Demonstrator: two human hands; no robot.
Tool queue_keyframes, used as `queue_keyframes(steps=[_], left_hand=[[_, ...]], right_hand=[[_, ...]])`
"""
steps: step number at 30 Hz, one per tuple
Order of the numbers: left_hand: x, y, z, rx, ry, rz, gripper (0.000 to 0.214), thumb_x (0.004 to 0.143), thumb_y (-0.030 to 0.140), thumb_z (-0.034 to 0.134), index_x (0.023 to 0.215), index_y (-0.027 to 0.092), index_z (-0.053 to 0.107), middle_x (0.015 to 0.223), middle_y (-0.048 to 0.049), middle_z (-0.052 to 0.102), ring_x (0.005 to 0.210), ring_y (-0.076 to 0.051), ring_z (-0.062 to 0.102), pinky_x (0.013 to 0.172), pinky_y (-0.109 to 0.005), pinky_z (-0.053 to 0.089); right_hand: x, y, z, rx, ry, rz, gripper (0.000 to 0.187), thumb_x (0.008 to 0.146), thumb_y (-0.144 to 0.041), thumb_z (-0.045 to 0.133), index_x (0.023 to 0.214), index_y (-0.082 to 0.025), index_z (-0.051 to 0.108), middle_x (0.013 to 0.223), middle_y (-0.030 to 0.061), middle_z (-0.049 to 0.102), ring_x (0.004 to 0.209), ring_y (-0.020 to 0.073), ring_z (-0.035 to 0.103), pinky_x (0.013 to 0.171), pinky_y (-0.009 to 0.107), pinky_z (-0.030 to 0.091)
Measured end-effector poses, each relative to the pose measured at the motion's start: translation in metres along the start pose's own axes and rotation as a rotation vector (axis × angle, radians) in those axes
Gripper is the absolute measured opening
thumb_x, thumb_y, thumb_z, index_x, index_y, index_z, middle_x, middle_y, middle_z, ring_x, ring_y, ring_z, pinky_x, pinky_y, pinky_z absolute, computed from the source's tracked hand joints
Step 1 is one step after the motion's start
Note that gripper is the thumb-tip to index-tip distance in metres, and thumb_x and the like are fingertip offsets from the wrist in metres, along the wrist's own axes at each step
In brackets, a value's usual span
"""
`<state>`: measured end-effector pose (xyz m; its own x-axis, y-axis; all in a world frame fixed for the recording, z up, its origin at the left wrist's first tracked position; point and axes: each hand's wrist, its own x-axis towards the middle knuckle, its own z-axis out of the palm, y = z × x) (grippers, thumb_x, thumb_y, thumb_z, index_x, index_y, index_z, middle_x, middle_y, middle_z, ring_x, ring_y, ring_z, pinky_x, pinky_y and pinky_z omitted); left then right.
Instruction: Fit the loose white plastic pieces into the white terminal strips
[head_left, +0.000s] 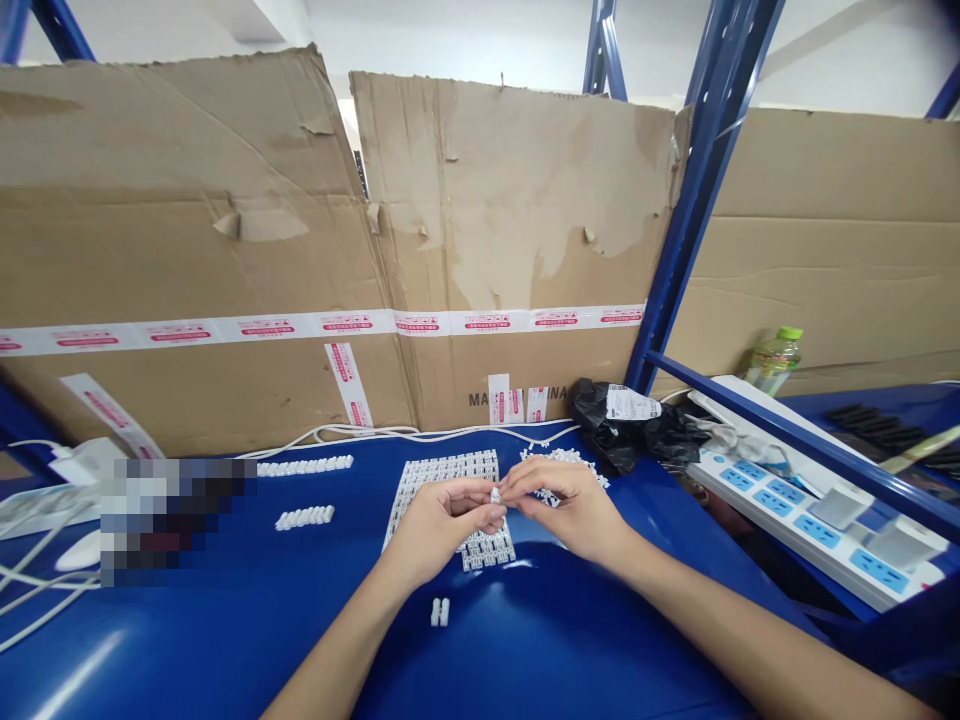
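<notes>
While the left hand [439,525] and right hand [561,505] meet over a sheet of white plastic connectors [486,550], their closed fingers [480,492] pinch a small white connector [495,495] between them. Loose connector bits [562,458] lie just beyond, and a short connector pair [440,612] sits nearer on the blue surface [225,650].

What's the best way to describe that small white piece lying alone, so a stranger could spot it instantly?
Look at the blue workbench below the big cardboard sheets, where a person's left hand works over a white plastic grid. Just below that hand sits a small white plastic block, alone on bare blue, unlike the strips and heap nearby.
</notes>
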<state>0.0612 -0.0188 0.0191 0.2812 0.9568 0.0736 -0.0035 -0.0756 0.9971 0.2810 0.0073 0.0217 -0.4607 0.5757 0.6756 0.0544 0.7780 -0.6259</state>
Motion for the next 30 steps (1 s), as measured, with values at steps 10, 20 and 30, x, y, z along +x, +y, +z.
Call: queue_keyframes(steps=[10,20,30], left_hand=[[0.0,-0.002,-0.001,-0.018,-0.011,-0.024,0.041,0.074,0.045,0.093,0.099,0.015,0.08,0.082,-0.006,0.081,0.076,-0.022,0.076,0.082,-0.038,0.063],[-0.001,0.001,-0.006,0.007,-0.043,-0.032,0.04,0.077,0.046,0.091,0.1,0.016,0.082,0.083,-0.0075,0.082,0.078,-0.023,0.078,0.079,-0.038,0.064],[-0.001,0.005,-0.008,-0.124,-0.014,-0.075,0.046,0.076,0.045,0.093,0.108,0.015,0.081,0.104,-0.0126,0.085,0.094,-0.028,0.081,0.094,-0.045,0.063]], right_hand=[[-0.001,0.0,-0.002,-0.038,-0.037,0.016,0.012,0.1,-0.021,0.069,0.102,-0.025,0.08,0.101,0.0042,0.081,0.096,0.0195,0.076,0.088,0.035,0.063],[0.0,-0.004,-0.006,-0.118,-0.121,-0.097,0.022,0.104,-0.018,0.061,0.114,-0.028,0.078,0.104,0.0053,0.08,0.101,0.0221,0.074,0.091,0.041,0.062],[-0.002,-0.01,-0.003,-0.091,-0.055,-0.044,0.026,0.105,-0.018,0.059,0.123,-0.027,0.074,0.113,0.0069,0.079,0.107,0.0226,0.073,0.095,0.041,0.061]])
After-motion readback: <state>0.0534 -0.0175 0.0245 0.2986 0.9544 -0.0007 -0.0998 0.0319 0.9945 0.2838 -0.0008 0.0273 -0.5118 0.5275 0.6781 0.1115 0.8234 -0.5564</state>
